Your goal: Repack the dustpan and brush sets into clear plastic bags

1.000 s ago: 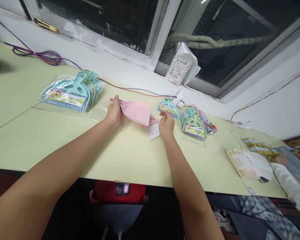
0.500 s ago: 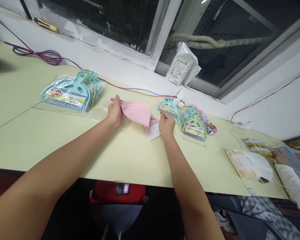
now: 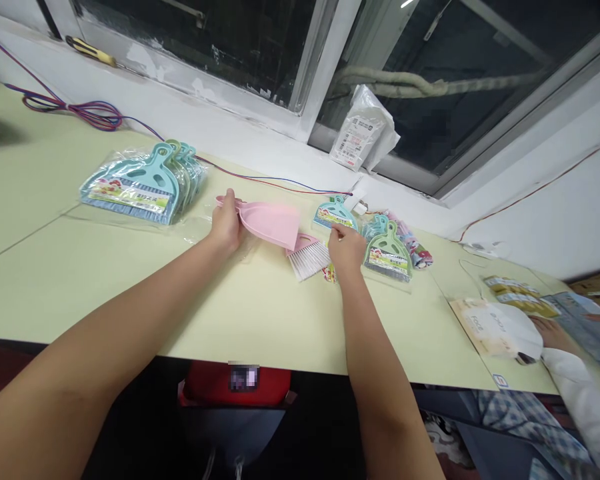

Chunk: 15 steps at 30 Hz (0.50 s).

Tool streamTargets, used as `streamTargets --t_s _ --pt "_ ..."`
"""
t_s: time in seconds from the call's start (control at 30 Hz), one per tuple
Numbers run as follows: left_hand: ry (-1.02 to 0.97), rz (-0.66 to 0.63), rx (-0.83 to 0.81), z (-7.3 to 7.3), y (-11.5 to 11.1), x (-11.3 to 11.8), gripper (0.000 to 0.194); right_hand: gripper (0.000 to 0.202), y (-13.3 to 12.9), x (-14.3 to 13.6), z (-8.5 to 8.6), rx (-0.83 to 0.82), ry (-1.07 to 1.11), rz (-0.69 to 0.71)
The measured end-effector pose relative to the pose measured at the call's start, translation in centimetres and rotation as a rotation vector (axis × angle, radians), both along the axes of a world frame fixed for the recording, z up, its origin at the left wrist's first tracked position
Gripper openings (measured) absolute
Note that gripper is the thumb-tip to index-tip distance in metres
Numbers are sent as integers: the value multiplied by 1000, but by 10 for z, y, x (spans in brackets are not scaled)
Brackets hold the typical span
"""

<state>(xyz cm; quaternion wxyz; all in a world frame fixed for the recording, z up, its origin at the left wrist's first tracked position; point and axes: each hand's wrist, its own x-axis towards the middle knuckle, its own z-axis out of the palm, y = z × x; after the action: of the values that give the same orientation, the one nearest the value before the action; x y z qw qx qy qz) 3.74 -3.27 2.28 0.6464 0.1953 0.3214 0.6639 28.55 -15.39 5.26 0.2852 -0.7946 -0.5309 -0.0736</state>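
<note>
My left hand (image 3: pixel 226 223) is closed around the handle end of a pink dustpan (image 3: pixel 273 223), whose scoop points right. A small pink hand brush with pale bristles (image 3: pixel 310 260) lies just below and right of the scoop, its pink head partly covered by the pan. Right of the bristles is my right hand (image 3: pixel 347 248), fingers drawn together in a pinch; what they hold, if anything, is hidden. A small colourful printed piece (image 3: pixel 329 273) peeks out beside my right wrist. Behind this hand is a bagged blue dustpan set (image 3: pixel 334 213).
Bagged blue dustpan sets (image 3: pixel 130 180) are stacked at left, and a bagged green set (image 3: pixel 389 257) lies at right. Wires (image 3: pixel 280 183) run along the wall, with a screwdriver (image 3: pixel 93 52) on the ledge. A co-worker's sleeve (image 3: pixel 577 383) and hand are at far right beside a tissue pack (image 3: pixel 480 327).
My right hand has shifted right, away from the brush, uncovering more bristles and the colourful piece. My left hand and the dustpan have barely moved. The co-worker's hand has moved left.
</note>
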Motion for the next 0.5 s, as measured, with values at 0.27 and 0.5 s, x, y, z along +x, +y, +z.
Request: streamTargets --t_s 0.27,0.5 --pt "69 -15 -66 -5 2 -1 42 16 -11 40 -1 -533 24 -74" --pt "91 -18 -95 -13 9 -2 39 12 -14 44 6 -636 99 13"
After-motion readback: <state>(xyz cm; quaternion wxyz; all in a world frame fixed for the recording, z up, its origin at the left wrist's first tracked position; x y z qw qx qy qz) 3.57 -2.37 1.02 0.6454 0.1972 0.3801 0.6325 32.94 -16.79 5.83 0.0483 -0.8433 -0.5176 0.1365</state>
